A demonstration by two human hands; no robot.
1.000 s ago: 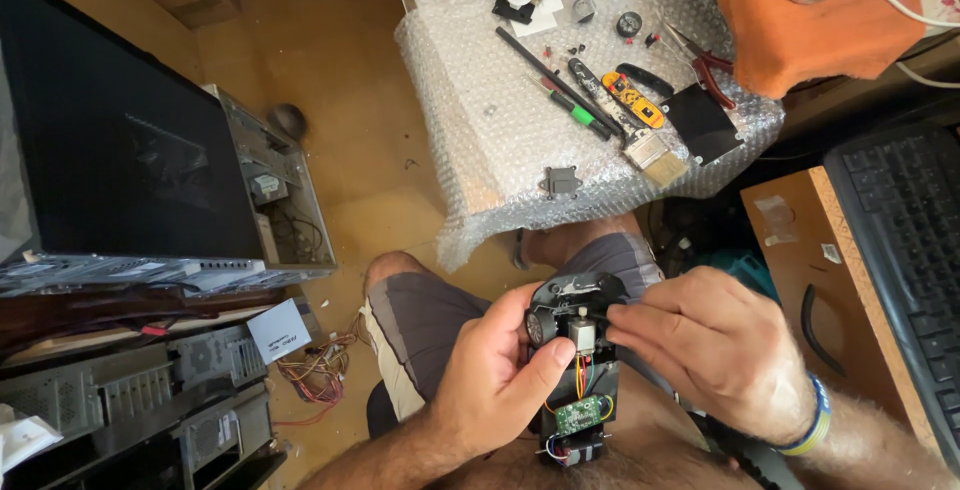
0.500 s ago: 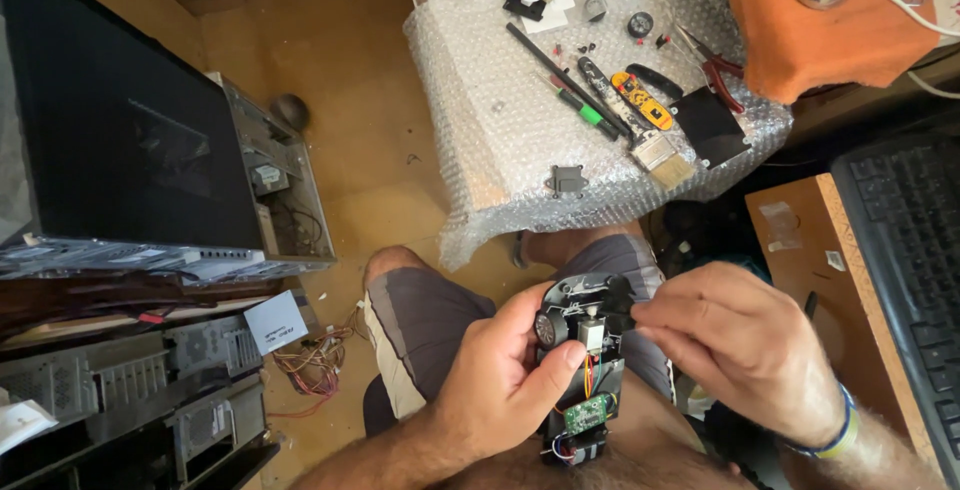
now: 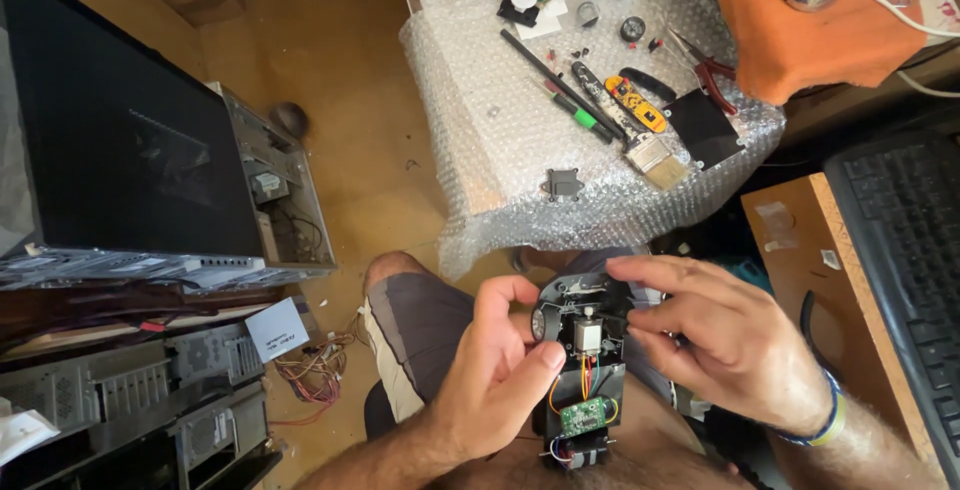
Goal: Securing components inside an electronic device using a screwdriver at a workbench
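An opened black device [image 3: 583, 350], its motor, wires and small green circuit board bared, is held over the lap at six o'clock in the view. It is gripped along its nine o'clock edge by the left hand [image 3: 500, 390], thumb pressed against the casing beside the motor. Its three o'clock edge near the top is pinched by the right hand [image 3: 725, 335], fingertips closed on the rim. The device is judged light and stiff but fragile: thin wires and solder joints are exposed, so the plastic shell edges are the safest hold. At twelve o'clock a bubble-wrapped table [image 3: 480, 140] carries screwdrivers [image 3: 565, 85], a brush [image 3: 655, 158] and pliers [image 3: 710, 70]. A keyboard [image 3: 905, 250] lies at three o'clock, computer cases [image 3: 130, 170] at nine.
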